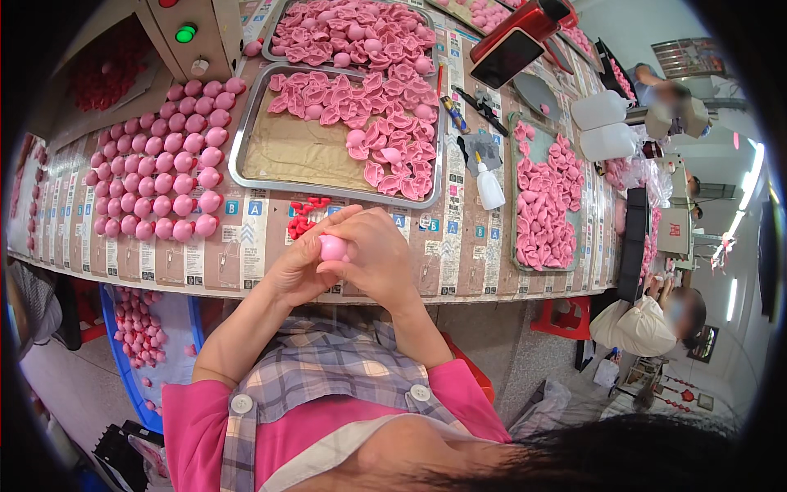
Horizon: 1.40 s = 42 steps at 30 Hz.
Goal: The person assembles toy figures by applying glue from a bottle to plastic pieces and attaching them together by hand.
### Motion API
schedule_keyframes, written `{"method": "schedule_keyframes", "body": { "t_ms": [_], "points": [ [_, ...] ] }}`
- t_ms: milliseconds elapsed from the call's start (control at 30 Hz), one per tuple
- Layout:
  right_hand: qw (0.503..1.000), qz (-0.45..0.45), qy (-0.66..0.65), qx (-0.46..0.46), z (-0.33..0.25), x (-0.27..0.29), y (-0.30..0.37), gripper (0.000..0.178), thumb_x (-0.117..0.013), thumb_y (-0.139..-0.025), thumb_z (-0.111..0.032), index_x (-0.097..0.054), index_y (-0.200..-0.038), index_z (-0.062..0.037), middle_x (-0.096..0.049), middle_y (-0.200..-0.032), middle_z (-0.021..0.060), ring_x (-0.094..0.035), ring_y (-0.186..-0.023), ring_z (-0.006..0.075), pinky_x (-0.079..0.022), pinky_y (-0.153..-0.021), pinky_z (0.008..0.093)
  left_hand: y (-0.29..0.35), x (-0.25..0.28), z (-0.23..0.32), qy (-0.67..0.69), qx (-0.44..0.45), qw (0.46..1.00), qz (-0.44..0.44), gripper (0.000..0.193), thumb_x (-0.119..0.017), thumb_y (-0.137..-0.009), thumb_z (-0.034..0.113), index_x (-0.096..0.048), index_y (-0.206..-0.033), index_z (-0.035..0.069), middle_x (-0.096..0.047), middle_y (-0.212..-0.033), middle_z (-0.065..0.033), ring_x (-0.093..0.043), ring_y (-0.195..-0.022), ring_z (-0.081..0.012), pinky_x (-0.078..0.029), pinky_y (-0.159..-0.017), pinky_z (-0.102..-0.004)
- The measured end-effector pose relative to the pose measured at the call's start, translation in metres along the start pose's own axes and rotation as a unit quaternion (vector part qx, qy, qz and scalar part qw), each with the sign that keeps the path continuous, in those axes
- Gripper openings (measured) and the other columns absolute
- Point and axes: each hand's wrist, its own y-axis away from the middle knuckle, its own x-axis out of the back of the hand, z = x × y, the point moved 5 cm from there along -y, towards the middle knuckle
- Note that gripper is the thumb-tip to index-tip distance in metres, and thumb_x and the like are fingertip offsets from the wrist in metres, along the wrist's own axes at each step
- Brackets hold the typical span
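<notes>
One long worktable [344,271], three metal trays [328,156] of pink pieces, dozens of pink balls [164,156] in rows at left. Left hand [302,264] and right hand [373,254] both pinch one pink ball [332,247] at the table's near edge; small red bits [305,213] lie just behind.

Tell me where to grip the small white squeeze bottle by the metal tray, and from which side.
Grip the squeeze bottle around its wide white body, below the blue nozzle. It seems to stand upright on the table, nozzle leaning away. Probably come from the near, open side: the metal tray lies to its left and dark tools lie just behind.
</notes>
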Motion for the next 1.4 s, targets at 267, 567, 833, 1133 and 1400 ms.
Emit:
{"method": "schedule_keyframes", "body": {
  "t_ms": [267, 567, 833, 1133, 1400],
  "points": [
    [1.0, -0.004, -0.008, -0.001, 0.0, 0.0, 0.001, 0.037, -0.071, -0.058, -0.027, -0.059, -0.085, -0.0045, -0.056, -0.085, 0.0089, -0.051, -0.081, 0.027, -0.04, -0.071, 0.0346, -0.002, -0.001, 0.0, -0.007, -0.012, 1.0, -0.007, 0.078, -0.07, -0.067, 0.037, -0.029, -0.126, 0.008, -0.048, -0.1, -0.0027, -0.05, -0.087, -0.0114, -0.043, -0.076, -0.0244],
    [1.0, -0.016, -0.015, -0.021, 0.0, -0.001, -0.002, 0.037, -0.071, -0.059, -0.025, -0.058, -0.088, -0.0044, -0.056, -0.085, 0.0092, -0.051, -0.081, 0.027, -0.04, -0.071, 0.0344, 0.001, 0.007, -0.007, 0.042, -0.012, 0.999, 0.001, 0.078, -0.065, -0.072, 0.037, -0.023, -0.13, 0.007, -0.05, -0.095, -0.0033, -0.051, -0.085, -0.0109, -0.043, -0.075, -0.0245],
    [1.0, -0.009, -0.023, -0.015, 0.001, 0.001, 0.002, 0.037, -0.07, -0.06, -0.023, -0.059, -0.089, -0.0042, -0.057, -0.085, 0.0092, -0.051, -0.082, 0.0271, -0.04, -0.073, 0.0348, 0.002, 0.002, -0.007, 0.047, -0.01, 0.999, -0.012, 0.078, -0.065, -0.072, 0.037, -0.022, -0.13, 0.006, -0.049, -0.097, -0.0029, -0.049, -0.091, -0.0106, -0.042, -0.08, -0.0254],
    [0.996, -0.042, -0.078, -0.027, 0.001, 0.004, 0.003, 0.034, -0.069, -0.062, -0.019, -0.059, -0.091, -0.0056, -0.057, -0.091, 0.0083, -0.05, -0.088, 0.0257, -0.039, -0.078, 0.0358, 0.004, -0.006, 0.015, -0.151, -0.055, 0.987, 0.01, 0.073, -0.067, -0.072, 0.03, -0.026, -0.128, 0.007, -0.049, -0.103, -0.0043, -0.048, -0.093, -0.0099, -0.041, -0.078, -0.0236],
    [1.0, -0.011, 0.009, 0.023, -0.002, 0.006, 0.01, 0.039, -0.067, -0.057, -0.004, -0.057, -0.094, -0.0072, -0.057, -0.093, 0.0066, -0.051, -0.087, 0.026, -0.04, -0.077, 0.036, 0.008, -0.02, 0.032, -0.343, -0.127, 0.93, 0.027, 0.075, -0.067, -0.07, 0.007, -0.021, -0.13, 0.006, -0.051, -0.094, -0.0031, -0.048, -0.084, -0.0085, -0.039, -0.074, -0.0209]
  ]
}}
